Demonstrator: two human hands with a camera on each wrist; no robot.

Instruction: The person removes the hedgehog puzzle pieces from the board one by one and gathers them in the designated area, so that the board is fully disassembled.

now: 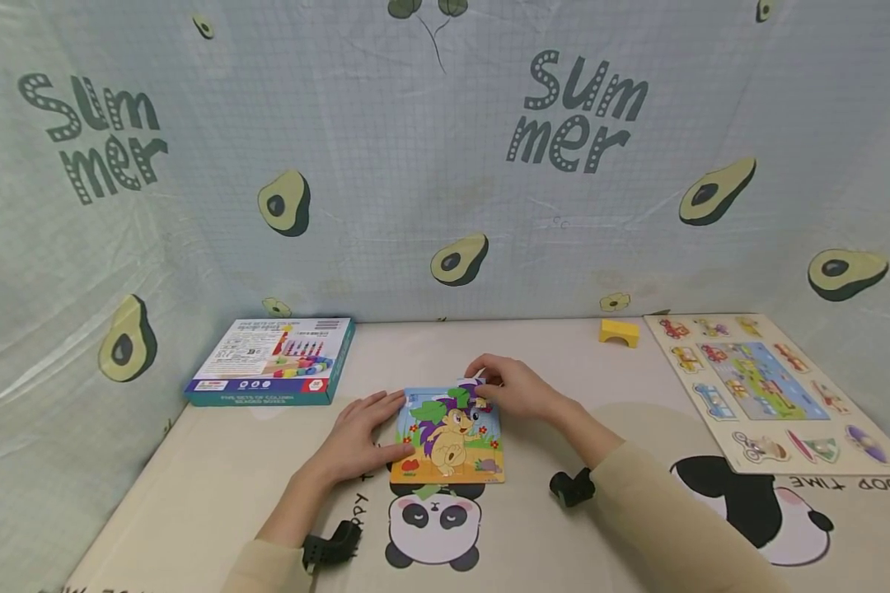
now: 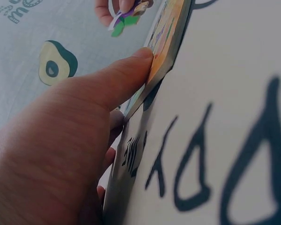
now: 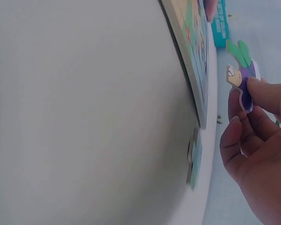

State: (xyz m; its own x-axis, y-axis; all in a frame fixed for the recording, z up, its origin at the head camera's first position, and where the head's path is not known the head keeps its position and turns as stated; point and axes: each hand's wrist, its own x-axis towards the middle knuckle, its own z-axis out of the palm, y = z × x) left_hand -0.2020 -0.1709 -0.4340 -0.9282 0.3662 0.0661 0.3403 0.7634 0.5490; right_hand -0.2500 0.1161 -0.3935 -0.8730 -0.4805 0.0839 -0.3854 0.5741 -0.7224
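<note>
A jigsaw puzzle board (image 1: 448, 457) with a hedgehog picture lies flat on the table. My left hand (image 1: 359, 436) rests along its left side, fingers fairly straight, the thumb (image 2: 131, 70) on the board's edge. Over the board's upper right corner, my right hand (image 1: 515, 389) pinches a puzzle piece (image 3: 243, 84) between thumb and fingers. This piece is purple and green with part of a face on it, held above the board. Beside the board, a loose light-blue piece (image 3: 194, 161) lies on the table in the right wrist view.
A boxed bead set (image 1: 270, 362) lies at the back left. Toward the back right are a yellow arch block (image 1: 619, 333) and a wooden picture puzzle (image 1: 779, 445). A patterned sheet (image 1: 371, 165) hangs behind the table. The tablecloth has printed animal faces.
</note>
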